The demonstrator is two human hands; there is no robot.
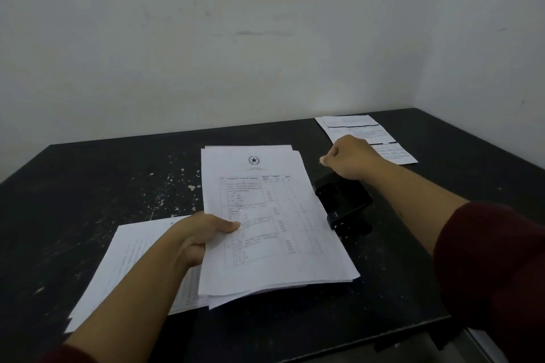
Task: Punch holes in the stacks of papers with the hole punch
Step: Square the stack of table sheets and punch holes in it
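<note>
Black table (pixel 88 191): left hand (pixel 203 233) grips paper stack (pixel 271 230), seemingly beside hole punch (pixel 343 203).

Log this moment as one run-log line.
left hand: grips paper stack | right hand: curled above hole punch | other piles: near-left, far-right | punching: not shown

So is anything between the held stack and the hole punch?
Nothing visible. The held stack, gripped by the left hand, lies right beside the hole punch; the right hand hovers over the punch's far end.
</note>
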